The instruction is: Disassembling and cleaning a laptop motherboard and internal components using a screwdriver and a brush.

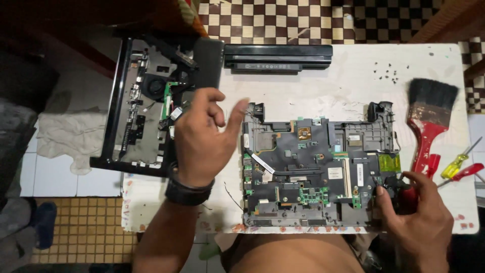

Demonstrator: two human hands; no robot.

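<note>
The white table [313, 91] holds my opened laptop base [316, 172] at its near middle, motherboard bare; I judge it stiff but fragile, fairly light, best gripped by the plastic frame edges and never by the board, and my right hand [419, 212] pinches a small dark part at its near right corner while my left hand [204, 136] hovers loosely spread just left of it, touching nothing. Far left the stripped lid shell [146, 101] overhangs the table edge, the long black battery [278, 57] lies at the far middle, and to the right crowd a red-handled brush [429, 116], screwdrivers [462, 167] and loose screws [386, 73]
</note>
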